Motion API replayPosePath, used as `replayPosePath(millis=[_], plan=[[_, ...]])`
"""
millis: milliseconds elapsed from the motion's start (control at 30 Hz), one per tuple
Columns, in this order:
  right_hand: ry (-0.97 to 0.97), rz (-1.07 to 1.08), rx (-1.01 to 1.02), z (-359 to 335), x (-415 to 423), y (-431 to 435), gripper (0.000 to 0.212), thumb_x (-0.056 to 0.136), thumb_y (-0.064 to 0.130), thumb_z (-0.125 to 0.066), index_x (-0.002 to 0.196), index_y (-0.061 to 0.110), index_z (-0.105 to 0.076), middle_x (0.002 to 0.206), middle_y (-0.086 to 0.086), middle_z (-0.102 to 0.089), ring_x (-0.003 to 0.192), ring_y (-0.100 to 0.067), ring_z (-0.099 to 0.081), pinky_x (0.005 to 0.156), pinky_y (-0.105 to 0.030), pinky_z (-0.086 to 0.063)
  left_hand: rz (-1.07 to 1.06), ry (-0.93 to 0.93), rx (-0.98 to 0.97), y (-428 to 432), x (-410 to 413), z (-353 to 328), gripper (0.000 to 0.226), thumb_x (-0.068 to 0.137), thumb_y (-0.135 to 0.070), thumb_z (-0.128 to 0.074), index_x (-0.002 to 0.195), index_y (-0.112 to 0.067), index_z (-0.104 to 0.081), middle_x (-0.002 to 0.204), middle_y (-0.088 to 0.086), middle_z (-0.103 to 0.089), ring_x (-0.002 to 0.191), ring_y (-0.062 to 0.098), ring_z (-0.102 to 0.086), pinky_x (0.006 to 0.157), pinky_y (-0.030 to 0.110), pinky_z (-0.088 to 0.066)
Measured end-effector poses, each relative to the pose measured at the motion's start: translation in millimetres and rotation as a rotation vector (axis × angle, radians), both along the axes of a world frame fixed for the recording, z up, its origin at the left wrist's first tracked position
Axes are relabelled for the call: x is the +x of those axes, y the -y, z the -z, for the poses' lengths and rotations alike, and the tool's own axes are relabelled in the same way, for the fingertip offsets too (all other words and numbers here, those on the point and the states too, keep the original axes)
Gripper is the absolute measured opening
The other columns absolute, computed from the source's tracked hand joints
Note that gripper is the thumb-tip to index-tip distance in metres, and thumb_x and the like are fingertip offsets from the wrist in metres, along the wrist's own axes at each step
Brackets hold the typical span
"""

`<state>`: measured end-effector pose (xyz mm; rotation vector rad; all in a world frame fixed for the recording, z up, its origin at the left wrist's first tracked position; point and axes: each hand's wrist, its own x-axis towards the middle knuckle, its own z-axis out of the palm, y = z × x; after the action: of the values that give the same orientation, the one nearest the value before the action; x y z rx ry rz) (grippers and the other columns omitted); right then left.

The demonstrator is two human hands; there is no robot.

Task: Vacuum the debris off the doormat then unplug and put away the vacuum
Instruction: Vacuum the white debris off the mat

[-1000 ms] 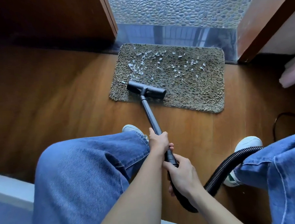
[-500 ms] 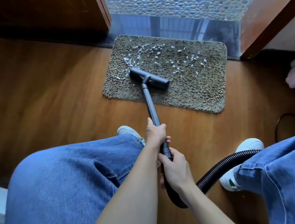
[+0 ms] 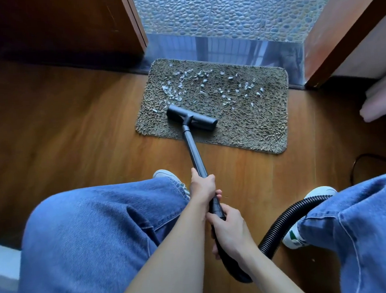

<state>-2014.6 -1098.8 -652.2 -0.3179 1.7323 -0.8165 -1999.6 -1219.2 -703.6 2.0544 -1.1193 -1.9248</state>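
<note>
Doormat [image 3: 250, 123]: lies at the threshold, debris [image 3: 196, 86] across its far half. Nozzle [image 3: 192, 120] sits near-left. Your left hand [image 3: 202, 186] and right hand [image 3: 231, 231] wrap fingers around the wand [image 3: 193, 151]. Push forward flat, overlapping strokes.

The hose [image 3: 283, 222] runs under the right jeans leg [image 3: 367, 232], its far end hidden; the vacuum's body is out of view. The right hand [image 3: 231, 231] covers the wand's [image 3: 193, 149] handle bend. A cord [image 3: 359, 158] at right disappears behind that leg. The pink thing [image 3: 384, 101] is cut by the right edge. Each debris [image 3: 205, 85] scrap is too small to identify.
</note>
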Motion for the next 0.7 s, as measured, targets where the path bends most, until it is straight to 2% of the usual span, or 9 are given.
replayPosePath(millis=[67, 133, 333, 433, 700], plan=[[0.002, -0.035, -0.002, -2.7, 4.2, -7.7, 0.019, 0.09, 0.035, -0.057, 0.085, 0.017, -0.058, 0.052, -0.001, -0.059, 0.039, -0.03, -0.062, 0.041, -0.031, -0.048, -0.014, 0.013, -0.004, -8.6, 9.2, -1.8, 0.071, 0.098, -0.007, -0.046, 0.162, -0.024, -0.018, 0.106, 0.012, -0.054, 0.051, 0.016, -0.056, 0.043, 0.025, -0.048], [-0.005, -0.061, -0.003, -4.0, 7.0, -13.5, 0.018, 0.089, 0.035, -0.058, 0.087, 0.016, -0.058, 0.055, -0.001, -0.059, 0.039, -0.03, -0.061, 0.04, -0.031, -0.047, -0.03, 0.018, -0.013, -14.8, 15.7, -3.4, 0.067, 0.097, -0.006, -0.045, 0.159, -0.018, -0.023, 0.101, 0.012, -0.054, 0.051, 0.017, -0.056, 0.042, 0.025, -0.047], [0.009, -0.052, -0.011, -5.2, 3.8, -15.1, 0.017, 0.082, 0.034, -0.056, 0.083, 0.018, -0.06, 0.052, -0.001, -0.058, 0.039, -0.03, -0.061, 0.042, -0.031, -0.047, -0.058, -0.001, -0.014, -16.3, 13.7, -5.2, 0.064, 0.097, -0.006, -0.045, 0.157, -0.016, -0.025, 0.1, 0.013, -0.052, 0.052, 0.017, -0.055, 0.041, 0.024, -0.045], [0.006, -0.049, -0.021, -4.8, 4.6, -9.6, 0.015, 0.086, 0.033, -0.057, 0.08, 0.019, -0.058, 0.052, -0.002, -0.059, 0.039, -0.03, -0.061, 0.043, -0.031, -0.047, -0.04, 0.019, -0.029, -9.7, 12.6, -5.4, 0.061, 0.097, -0.005, -0.046, 0.155, -0.012, -0.028, 0.104, 0.014, -0.053, 0.051, 0.017, -0.056, 0.04, 0.023, -0.045], [-0.024, -0.027, 0.004, 1.5, -3.6, 7.3, 0.016, 0.098, 0.031, -0.054, 0.09, 0.018, -0.058, 0.049, -0.001, -0.06, 0.039, -0.027, -0.06, 0.041, -0.03, -0.048, -0.028, 0.015, -0.012, 7.7, -3.4, 2.9, 0.073, 0.098, -0.008, -0.047, 0.161, -0.03, -0.018, 0.115, 0.011, -0.059, 0.053, 0.017, -0.059, 0.044, 0.025, -0.049]])
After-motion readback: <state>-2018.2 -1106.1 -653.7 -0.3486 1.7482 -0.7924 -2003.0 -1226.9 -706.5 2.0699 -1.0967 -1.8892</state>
